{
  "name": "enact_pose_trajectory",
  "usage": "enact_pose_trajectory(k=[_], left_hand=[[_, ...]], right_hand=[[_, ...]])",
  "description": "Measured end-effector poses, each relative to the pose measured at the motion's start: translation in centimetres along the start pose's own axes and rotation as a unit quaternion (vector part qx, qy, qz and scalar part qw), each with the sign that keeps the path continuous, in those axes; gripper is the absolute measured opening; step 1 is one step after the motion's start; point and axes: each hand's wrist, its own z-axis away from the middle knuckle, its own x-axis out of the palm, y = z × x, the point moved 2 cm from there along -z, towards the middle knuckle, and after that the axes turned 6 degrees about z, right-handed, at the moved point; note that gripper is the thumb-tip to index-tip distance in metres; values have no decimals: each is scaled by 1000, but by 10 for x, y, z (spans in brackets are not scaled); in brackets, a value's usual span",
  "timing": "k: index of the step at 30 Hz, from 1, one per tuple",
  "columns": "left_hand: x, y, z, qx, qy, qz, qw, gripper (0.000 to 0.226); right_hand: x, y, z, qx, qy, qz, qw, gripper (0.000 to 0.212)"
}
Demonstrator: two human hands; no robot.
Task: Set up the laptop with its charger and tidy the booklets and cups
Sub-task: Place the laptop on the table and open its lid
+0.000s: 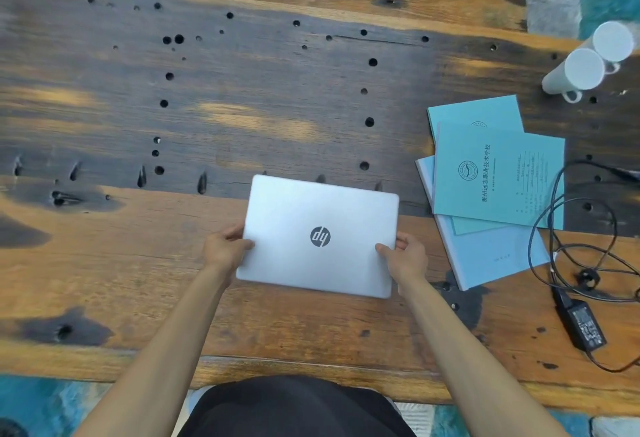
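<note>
The laptop (318, 235), silver and closed with its round logo facing up, sits near the front edge of the wooden table (138, 263), square in front of the person. Both hands grip it by its short sides: the left hand (225, 246) is closed on the left edge with the thumb laid over the lid, and the right hand (403, 256) is closed on the right edge the same way. That even, two-sided hold looks like the way you would carry or straighten something flat and fairly heavy, so I take it the machine is being positioned for use; whether it rests fully on the wood or is raised a little, I cannot tell. The lid is not yet open. Off to the person's right, the booklets (495, 173) lie in a loose, fanned pile, light blue covers overlapping at different angles, just beside the laptop's right side but not touching it. Further right the charger (585, 327), a black brick, lies near the table's front edge with its cable (571, 235) sprawled in loops, one loop crossing the corner of the booklets, and no plug meets the laptop. At the far right corner two white cups (585, 69) stand close together, handles toward the person. By my reckoning the work is only at its start, with the cable, the pile and the cups all still to be dealt with.
</note>
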Motion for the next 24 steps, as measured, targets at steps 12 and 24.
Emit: enact_pose_trajectory(k=[12, 24], left_hand=[[-25, -47, 33, 95, -126, 48, 986, 50], [-28, -88, 49, 16, -159, 300, 941, 62]], right_hand=[[33, -13, 52, -408, -59, 357, 838, 105], [85, -23, 49, -534, -139, 518, 653, 113]])
